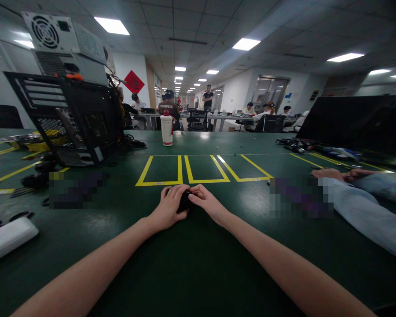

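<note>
A small dark object (185,202) sits between my two hands on the green table (198,264), just in front of the yellow taped frames (160,182). My left hand (171,207) is wrapped over its left side, fingers bent. With its fingers closed against the right side of the same object is my right hand (206,202). Much of the object is hidden by my fingers, and what it is cannot be made out.
An open black computer case (86,123) with a power supply (53,35) on top stands at left. A white cup (166,130) is behind the frames. Another person's sleeved arm (363,211) rests at right, near a black monitor (346,121). A white object (11,237) lies left.
</note>
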A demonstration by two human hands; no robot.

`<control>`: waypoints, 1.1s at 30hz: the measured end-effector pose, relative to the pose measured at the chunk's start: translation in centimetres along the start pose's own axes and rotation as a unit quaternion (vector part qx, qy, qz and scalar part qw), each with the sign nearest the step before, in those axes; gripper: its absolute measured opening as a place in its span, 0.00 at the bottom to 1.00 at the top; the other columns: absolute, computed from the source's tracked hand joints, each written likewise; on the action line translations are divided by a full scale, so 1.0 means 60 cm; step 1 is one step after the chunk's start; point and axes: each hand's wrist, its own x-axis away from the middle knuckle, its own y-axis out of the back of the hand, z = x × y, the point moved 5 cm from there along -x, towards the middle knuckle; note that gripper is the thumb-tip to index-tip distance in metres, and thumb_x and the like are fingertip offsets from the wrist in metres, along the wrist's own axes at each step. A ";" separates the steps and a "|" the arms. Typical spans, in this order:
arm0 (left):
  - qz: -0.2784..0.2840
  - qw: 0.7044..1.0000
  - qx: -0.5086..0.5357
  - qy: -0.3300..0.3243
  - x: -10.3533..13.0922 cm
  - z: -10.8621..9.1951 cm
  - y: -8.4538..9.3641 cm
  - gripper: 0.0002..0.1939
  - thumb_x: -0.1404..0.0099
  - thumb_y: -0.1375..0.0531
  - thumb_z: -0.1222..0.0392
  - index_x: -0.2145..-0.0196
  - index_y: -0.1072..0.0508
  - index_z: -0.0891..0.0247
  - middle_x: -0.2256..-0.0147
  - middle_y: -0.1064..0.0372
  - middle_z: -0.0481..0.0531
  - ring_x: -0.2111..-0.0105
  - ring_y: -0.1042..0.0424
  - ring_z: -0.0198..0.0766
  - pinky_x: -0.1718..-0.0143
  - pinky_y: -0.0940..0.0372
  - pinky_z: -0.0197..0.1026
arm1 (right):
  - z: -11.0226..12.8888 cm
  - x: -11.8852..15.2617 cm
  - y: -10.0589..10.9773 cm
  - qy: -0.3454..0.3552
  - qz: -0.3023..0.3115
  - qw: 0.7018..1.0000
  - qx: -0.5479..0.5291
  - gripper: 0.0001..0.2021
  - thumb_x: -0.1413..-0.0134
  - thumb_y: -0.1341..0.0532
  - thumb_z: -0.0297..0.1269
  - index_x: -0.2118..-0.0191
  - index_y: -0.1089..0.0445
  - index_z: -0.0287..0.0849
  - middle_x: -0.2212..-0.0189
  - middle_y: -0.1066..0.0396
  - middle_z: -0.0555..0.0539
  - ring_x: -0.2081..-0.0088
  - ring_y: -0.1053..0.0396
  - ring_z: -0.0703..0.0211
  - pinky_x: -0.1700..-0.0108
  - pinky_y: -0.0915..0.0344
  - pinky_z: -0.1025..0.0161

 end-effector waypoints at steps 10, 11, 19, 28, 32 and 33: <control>-0.002 1.000 0.002 -0.003 0.000 0.000 -0.001 0.32 0.46 0.43 0.63 0.46 0.53 0.58 0.48 0.46 0.55 0.48 0.46 0.46 0.46 0.59 0.54 | -0.002 -0.005 0.003 -0.006 0.009 0.999 -0.038 0.16 0.61 0.36 0.34 0.63 0.38 0.43 0.60 0.34 0.49 0.56 0.37 0.60 0.50 0.43 0.57; -0.001 1.000 0.003 -0.002 0.000 0.000 -0.002 0.31 0.46 0.43 0.63 0.47 0.52 0.58 0.49 0.46 0.55 0.48 0.46 0.46 0.46 0.59 0.54 | -0.001 -0.004 0.002 0.000 0.021 0.999 -0.043 0.17 0.63 0.35 0.32 0.63 0.39 0.44 0.61 0.34 0.50 0.56 0.36 0.60 0.50 0.42 0.57; 0.005 1.000 0.006 0.001 -0.001 0.000 0.000 0.32 0.46 0.43 0.63 0.46 0.53 0.57 0.48 0.47 0.55 0.48 0.47 0.46 0.46 0.59 0.54 | 0.001 -0.002 0.002 -0.009 -0.025 1.000 0.004 0.10 0.53 0.41 0.41 0.64 0.38 0.44 0.66 0.35 0.51 0.60 0.36 0.61 0.53 0.42 0.57; -0.001 1.000 0.004 -0.006 0.000 0.000 -0.002 0.32 0.46 0.43 0.63 0.46 0.53 0.59 0.48 0.46 0.56 0.48 0.46 0.46 0.46 0.58 0.53 | -0.002 -0.003 0.001 -0.004 0.021 0.999 -0.044 0.18 0.63 0.35 0.31 0.62 0.39 0.44 0.61 0.35 0.50 0.55 0.37 0.60 0.50 0.43 0.57; -0.007 1.000 0.000 -0.003 -0.001 0.001 -0.003 0.32 0.47 0.43 0.63 0.47 0.52 0.59 0.49 0.46 0.56 0.48 0.46 0.46 0.47 0.58 0.54 | -0.001 -0.001 -0.001 0.005 0.010 1.000 -0.025 0.16 0.61 0.35 0.35 0.64 0.39 0.45 0.63 0.35 0.50 0.57 0.37 0.61 0.51 0.43 0.57; -0.006 1.000 0.000 -0.002 -0.001 0.001 -0.003 0.32 0.46 0.43 0.63 0.47 0.52 0.58 0.49 0.46 0.56 0.48 0.46 0.46 0.47 0.58 0.54 | 0.000 -0.001 -0.001 0.005 0.001 1.000 -0.019 0.14 0.59 0.37 0.37 0.64 0.39 0.44 0.63 0.34 0.50 0.58 0.37 0.61 0.51 0.43 0.58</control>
